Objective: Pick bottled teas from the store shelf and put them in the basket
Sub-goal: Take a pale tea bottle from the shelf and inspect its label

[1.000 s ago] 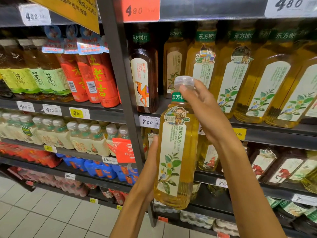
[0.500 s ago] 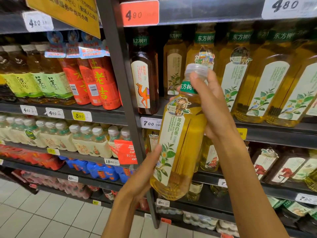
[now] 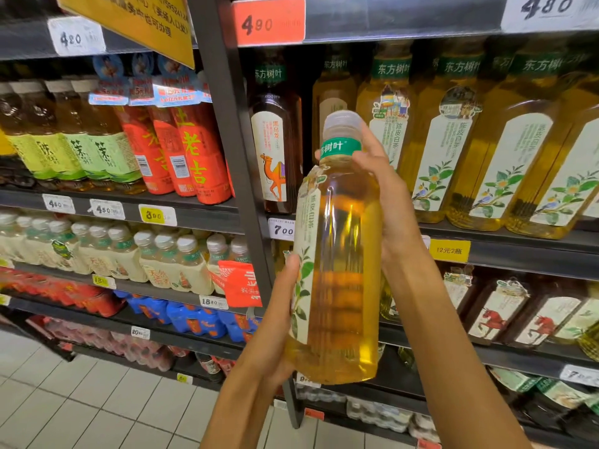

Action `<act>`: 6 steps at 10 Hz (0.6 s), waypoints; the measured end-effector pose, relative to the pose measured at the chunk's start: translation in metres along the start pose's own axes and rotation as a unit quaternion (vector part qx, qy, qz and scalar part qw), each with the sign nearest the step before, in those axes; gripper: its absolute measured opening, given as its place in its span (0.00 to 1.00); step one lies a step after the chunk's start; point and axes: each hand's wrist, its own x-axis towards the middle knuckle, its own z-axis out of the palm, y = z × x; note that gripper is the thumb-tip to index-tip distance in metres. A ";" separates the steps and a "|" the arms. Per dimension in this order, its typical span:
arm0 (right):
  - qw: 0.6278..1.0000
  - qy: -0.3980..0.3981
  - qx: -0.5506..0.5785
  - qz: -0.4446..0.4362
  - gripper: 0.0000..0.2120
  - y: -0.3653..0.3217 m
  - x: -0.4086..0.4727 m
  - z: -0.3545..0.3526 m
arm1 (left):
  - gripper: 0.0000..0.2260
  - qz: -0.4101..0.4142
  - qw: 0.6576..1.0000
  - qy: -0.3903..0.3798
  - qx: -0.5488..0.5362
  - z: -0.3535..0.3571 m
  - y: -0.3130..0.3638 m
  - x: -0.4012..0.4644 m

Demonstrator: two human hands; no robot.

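A bottle (image 3: 340,254) of pale golden tea was held up in front of the shelf (image 3: 518,244), clear of it and nearly upright, its clear cap leaning slightly right. Its label faced left, so only an edge of it showed. The right hand (image 3: 389,202) gripped the bottle's upper part, fingers curled round the neck just under the green band. The left hand (image 3: 275,325) held the lower left side, thumb lying along the label and palm against the base. Behind, on the shelf, stood a row of like golden bottles (image 3: 486,150), with a dark bottle (image 3: 275,140) bearing a camel just left of them. Further left were red bottles (image 3: 191,150) and green-labelled ones (image 3: 74,147). The basket was not in sight.
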 end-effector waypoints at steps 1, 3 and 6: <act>0.998 0.012 -0.023 -0.049 0.24 -0.009 -0.001 0.005 | 0.27 0.030 0.996 0.020 0.083 -0.003 0.012 0.004; 0.980 -0.008 -0.148 -0.132 0.28 -0.008 -0.012 0.017 | 0.32 0.068 0.988 0.050 0.127 -0.001 0.004 0.016; 0.975 -0.056 -0.210 -0.044 0.26 -0.001 -0.006 0.011 | 0.31 0.071 0.997 0.001 0.008 -0.013 -0.014 0.021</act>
